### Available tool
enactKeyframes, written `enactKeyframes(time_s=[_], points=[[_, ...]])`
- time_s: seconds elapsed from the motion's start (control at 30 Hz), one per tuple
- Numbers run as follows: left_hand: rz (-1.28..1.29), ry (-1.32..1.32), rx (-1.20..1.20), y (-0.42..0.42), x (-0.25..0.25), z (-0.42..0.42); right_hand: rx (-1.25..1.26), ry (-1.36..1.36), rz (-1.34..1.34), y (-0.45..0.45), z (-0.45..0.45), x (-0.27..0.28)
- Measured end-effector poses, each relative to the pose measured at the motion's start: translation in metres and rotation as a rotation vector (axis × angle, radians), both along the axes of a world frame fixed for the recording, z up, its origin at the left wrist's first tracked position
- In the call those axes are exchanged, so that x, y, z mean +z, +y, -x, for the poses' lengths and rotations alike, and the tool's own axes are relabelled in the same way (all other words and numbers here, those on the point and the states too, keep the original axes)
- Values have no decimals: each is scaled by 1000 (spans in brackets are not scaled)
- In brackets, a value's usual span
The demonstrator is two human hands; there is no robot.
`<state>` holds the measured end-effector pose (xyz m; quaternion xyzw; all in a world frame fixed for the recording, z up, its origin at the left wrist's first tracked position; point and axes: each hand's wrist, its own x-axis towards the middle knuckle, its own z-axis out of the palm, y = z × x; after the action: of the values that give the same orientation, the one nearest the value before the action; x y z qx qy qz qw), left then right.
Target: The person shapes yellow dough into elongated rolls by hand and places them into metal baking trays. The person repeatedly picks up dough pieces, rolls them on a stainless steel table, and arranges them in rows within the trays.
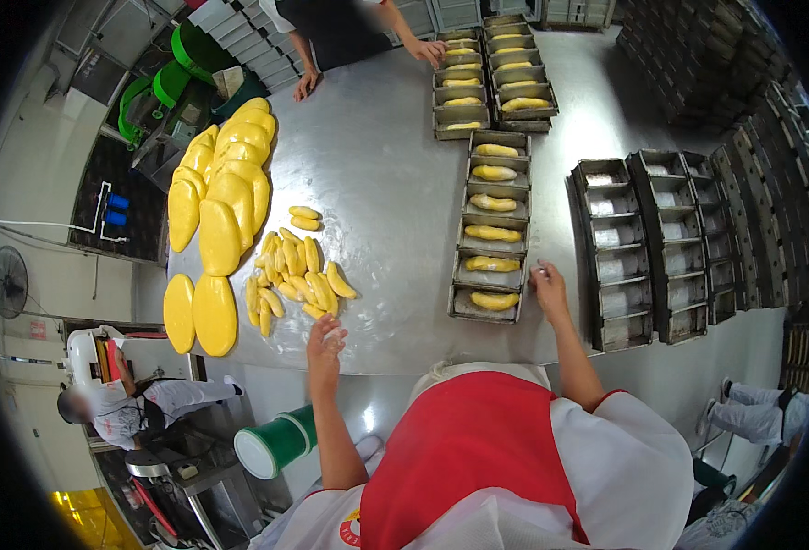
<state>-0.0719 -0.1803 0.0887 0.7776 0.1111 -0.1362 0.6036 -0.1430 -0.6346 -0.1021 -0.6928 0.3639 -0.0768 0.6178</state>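
My left hand [327, 342] hovers at the near edge of a heap of yellow dough rolls [299, 275], fingers apart and holding nothing. To the right, my right hand [546, 280] is beside a strapped metal loaf pan set [454, 275], its fingers curled; whether anything is between them cannot be told. Each compartment of that pan set bears one yellow roll, such as the nearest roll [494, 301]. Large flattened yellow dough pieces [219, 237] overlap one another left of the heap. Two short rolls [304, 218] lie just beyond it.
Across the steel table [377, 165] a co-worker's hand [426, 51] touches filled pans [462, 102]. Empty strapped pans [616, 254] stand in stacks at the right. A green bucket [273, 443] is below the near edge. Another person [150, 409] works at the lower left.
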Motion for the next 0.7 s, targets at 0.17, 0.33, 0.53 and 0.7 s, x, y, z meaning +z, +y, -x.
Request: enactKeyframes(time_s=[0.17,0.33,0.53,0.7], points=[[10,-119,-159,-45,-16,6,261,186,386,-1,-27,18],[96,-144,-198,-66,-12,16,308,289,602,13,-46,28],[76,-193,-31,-21,-38,63,350,330,577,21,-41,46],[28,-137,128,0,-39,102,324,358,567,17,-41,31]])
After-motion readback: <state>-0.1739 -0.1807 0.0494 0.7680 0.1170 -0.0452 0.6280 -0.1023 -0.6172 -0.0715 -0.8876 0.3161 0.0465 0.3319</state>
